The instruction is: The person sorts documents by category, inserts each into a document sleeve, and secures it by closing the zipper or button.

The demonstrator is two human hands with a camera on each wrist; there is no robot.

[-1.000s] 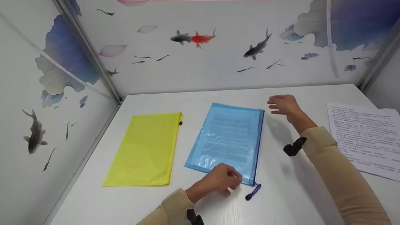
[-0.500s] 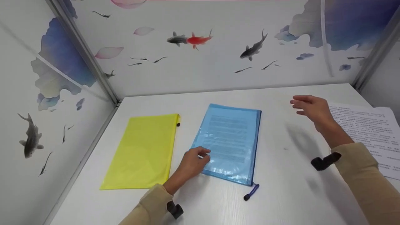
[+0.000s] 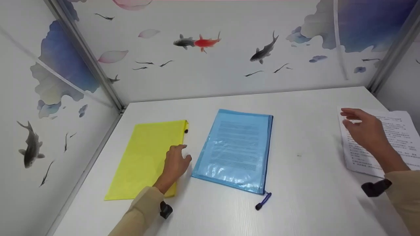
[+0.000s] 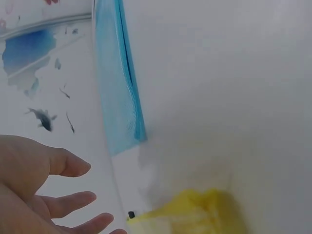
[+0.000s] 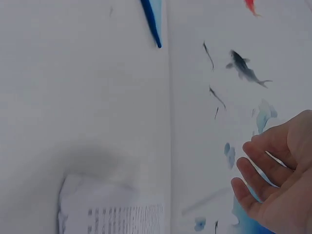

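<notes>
My left hand (image 3: pixel 175 164) hovers over the right edge of a yellow zip folder (image 3: pixel 144 150), fingers spread and loosely bent, holding nothing. In the left wrist view its fingers (image 4: pixel 73 202) are apart from the yellow folder (image 4: pixel 195 209). A blue see-through zip folder (image 3: pixel 236 147) with printed paper inside lies in the middle, a blue pull at its lower right corner. My right hand (image 3: pixel 367 131) is above the left part of the printed sheets (image 3: pixel 400 131), fingers relaxed and empty. The right wrist view shows the same sheets (image 5: pixel 117 214) below it.
The white table (image 3: pixel 223 216) meets a back wall (image 3: pixel 216 78) printed with fish and petals. A side wall (image 3: pixel 19 98) stands at the left, joined by a metal corner post (image 3: pixel 88 55). Each sleeve carries a black wrist camera (image 3: pixel 375 187).
My left hand has moved left, from the blue folder's lower edge to over the yellow folder. My right hand has moved right, from beside the blue folder to over the printed sheets.
</notes>
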